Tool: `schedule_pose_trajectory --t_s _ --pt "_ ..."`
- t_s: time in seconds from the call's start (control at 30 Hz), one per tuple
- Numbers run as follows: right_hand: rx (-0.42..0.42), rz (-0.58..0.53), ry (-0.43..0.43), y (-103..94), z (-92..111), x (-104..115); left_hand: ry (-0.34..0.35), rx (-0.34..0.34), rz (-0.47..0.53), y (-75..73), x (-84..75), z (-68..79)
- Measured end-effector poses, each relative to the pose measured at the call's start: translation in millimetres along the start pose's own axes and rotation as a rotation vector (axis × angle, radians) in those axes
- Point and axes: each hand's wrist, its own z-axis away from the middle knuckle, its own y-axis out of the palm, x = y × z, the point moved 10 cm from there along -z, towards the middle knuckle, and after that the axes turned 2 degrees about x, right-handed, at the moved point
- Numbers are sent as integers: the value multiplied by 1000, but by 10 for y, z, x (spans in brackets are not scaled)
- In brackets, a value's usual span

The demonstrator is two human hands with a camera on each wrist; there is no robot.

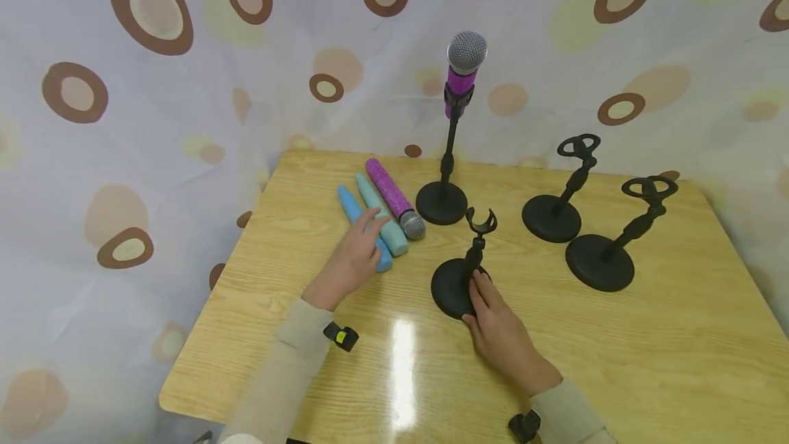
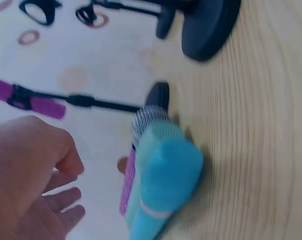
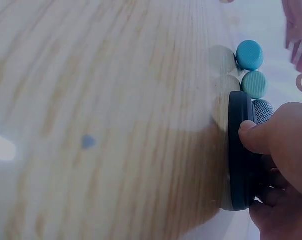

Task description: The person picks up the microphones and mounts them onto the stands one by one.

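Wooden table point(image 1: 616, 362) – three empty stands, one stand point(image 1: 448, 177) already holding a purple mic point(image 1: 464, 77). Right hand point(image 1: 502, 334) gripping nearest empty stand point(image 1: 459, 279); left hand point(image 1: 353, 255) fingers relaxed, touching blue mic point(image 1: 364, 225) – three mics unmounted.

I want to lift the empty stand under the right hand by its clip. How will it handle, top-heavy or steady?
Probably steady: the stand has a wide round base and a thin stem, so its weight likely sits low. It looks rigid. The right hand grips the base rim, which looks smooth, maybe slippery.
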Motion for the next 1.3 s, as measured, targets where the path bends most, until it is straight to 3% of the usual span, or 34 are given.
schedule_pose_trajectory --t_s 0.1,0.23,0.33,0.53,0.67,0.8,1.13,1.3 --pt "-10 16 -6 -1 7 9 -44 60 -139 67 217 13" --pt "11 17 -7 23 17 18 -22 111 -236 166 321 70" --pt "15 3 -3 25 -4 10 4 92 -251 172 338 77" --pt "22 6 8 42 -13 -23 -7 27 -308 106 375 40" --pt "37 4 8 69 -12 -43 -11 -20 -333 67 387 27" --pt "37 -3 27 63 -20 -73 -19 -24 -336 103 410 -13" --pt "26 -11 25 38 -25 -58 -86 120 -321 351 525 -53" --pt "46 -10 35 38 -20 -68 -71 127 -271 396 553 1"
